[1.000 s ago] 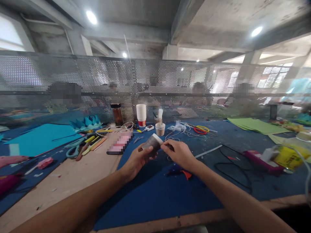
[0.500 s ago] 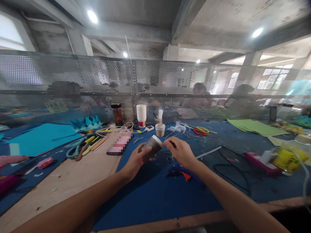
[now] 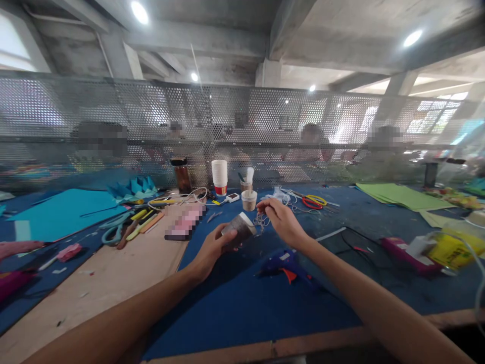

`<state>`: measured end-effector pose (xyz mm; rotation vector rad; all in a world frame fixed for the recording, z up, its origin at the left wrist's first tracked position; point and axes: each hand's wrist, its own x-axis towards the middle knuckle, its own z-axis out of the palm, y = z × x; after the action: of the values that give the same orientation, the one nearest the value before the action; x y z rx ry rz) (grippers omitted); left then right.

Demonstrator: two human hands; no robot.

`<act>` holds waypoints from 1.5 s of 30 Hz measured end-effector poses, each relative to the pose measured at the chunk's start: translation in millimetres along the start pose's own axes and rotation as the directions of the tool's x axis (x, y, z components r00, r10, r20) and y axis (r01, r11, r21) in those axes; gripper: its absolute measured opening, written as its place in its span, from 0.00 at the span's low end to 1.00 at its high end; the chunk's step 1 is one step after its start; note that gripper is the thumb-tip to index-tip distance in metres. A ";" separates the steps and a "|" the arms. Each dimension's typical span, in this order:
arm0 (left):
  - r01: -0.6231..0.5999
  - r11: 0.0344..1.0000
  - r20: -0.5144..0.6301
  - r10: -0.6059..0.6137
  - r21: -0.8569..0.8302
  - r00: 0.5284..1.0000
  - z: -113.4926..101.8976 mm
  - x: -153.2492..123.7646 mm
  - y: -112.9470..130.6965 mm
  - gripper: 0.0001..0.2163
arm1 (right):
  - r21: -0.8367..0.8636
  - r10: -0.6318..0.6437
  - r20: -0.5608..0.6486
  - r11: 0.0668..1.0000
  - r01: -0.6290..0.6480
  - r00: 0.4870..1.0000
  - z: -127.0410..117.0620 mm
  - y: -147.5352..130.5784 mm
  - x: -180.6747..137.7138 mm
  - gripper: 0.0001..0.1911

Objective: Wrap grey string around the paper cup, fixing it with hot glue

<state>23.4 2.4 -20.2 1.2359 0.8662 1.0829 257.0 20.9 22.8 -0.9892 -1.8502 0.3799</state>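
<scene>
My left hand is wrapped around a paper cup with a dark grey covering and a white rim. The cup tilts, its white end pointing up and to the right. Beside that end, my right hand has its fingers bent and close together. Loose loops of thin grey string hang between the cup and these fingertips, which seem to pinch the string; the exact grip is too small to see. A blue hot glue gun with an orange trigger lies below my right hand.
Behind my hands stand a small cup, a stack of paper cups and a dark-capped bottle. Scissors lie to the right. Leftward are a phone, cutters and blue paper. A perforated metal screen closes the back.
My right hand has moved up and right, away from the cup's rim. The string loops have risen from the table beside the cup. My left hand still holds the cup tilted.
</scene>
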 end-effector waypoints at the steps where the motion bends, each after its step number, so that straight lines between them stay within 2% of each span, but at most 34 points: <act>1: 0.000 1.000 0.000 0.000 0.005 1.000 0.5 0.1 0.0 0.26 | -0.006 0.000 0.003 1.000 0.000 1.000 -0.6 4.5 3.7 0.16; 3: 0.002 1.000 0.002 -0.002 0.017 1.000 1.3 0.1 0.3 0.25 | -0.086 -0.006 0.034 0.996 0.008 0.999 -2.4 12.8 8.5 0.20; 5: 0.001 1.000 0.008 -0.001 0.026 1.000 1.9 -0.2 0.5 0.24 | -0.264 -0.043 0.078 0.962 0.062 0.996 -5.3 17.9 8.7 0.22; 7: -0.008 1.000 0.020 0.007 0.029 1.000 1.9 -0.4 0.3 0.23 | -0.434 -0.088 0.125 0.891 0.134 0.988 -9.1 18.6 4.8 0.20; 9: -0.019 0.999 0.033 0.018 0.029 0.999 1.6 -0.4 -0.2 0.22 | -0.509 -0.107 0.146 0.844 0.168 0.983 -13.8 15.4 -1.2 0.16; 11: -0.023 0.999 0.041 0.021 0.032 0.999 1.3 -0.2 -0.7 0.22 | -0.493 -0.082 0.141 0.858 0.142 0.987 -18.9 10.1 -7.2 0.12; 15: -0.012 0.999 0.042 0.010 0.047 0.999 1.2 -0.3 -0.8 0.23 | -0.339 0.022 0.147 0.940 0.030 0.989 -25.2 0.7 -15.7 0.08; 21: -0.030 0.997 0.057 0.026 0.077 0.998 0.9 -1.2 -2.3 0.23 | -0.177 0.080 0.206 0.983 -0.043 0.975 -13.3 -3.3 -20.6 0.13; 27: -0.054 0.994 0.073 0.048 0.096 0.996 -0.3 -1.5 -5.6 0.24 | -0.083 0.066 0.228 0.995 -0.048 0.971 -4.3 -3.9 -22.6 0.12; 34: -0.048 0.992 0.087 0.038 0.115 0.995 -2.2 0.8 -10.4 0.25 | -0.106 0.126 0.184 0.989 -0.108 0.975 3.0 3.9 -24.7 0.07; 36: -0.043 0.993 0.087 0.033 0.113 0.996 -2.1 1.0 -10.4 0.25 | -0.172 0.126 0.159 0.980 -0.098 0.979 0.4 5.3 -24.7 0.09; 39: -0.050 0.991 0.086 0.040 0.126 0.996 -3.0 1.2 -10.4 0.25 | -0.435 0.129 0.182 0.899 -0.038 0.975 -15.5 1.6 -25.4 0.08; 41: -0.058 0.990 0.080 0.048 0.129 0.996 -3.8 1.0 -10.3 0.24 | -0.596 0.222 0.204 0.801 -0.059 0.953 -32.6 -3.6 -29.2 0.05; 43: -0.068 0.990 0.066 0.060 0.121 0.996 -4.1 0.6 -9.9 0.25 | -0.673 0.344 0.216 0.731 -0.116 0.914 -50.5 -8.5 -38.3 0.09; 45: -0.078 0.991 0.042 0.074 0.110 0.996 -3.7 0.3 -9.4 0.26 | -0.688 0.438 0.260 0.709 -0.153 0.861 -64.8 -11.3 -52.4 0.14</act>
<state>21.5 3.8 -30.1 1.3877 0.8667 1.0801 318.1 -36.4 29.4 -1.8321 -2.2636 0.1246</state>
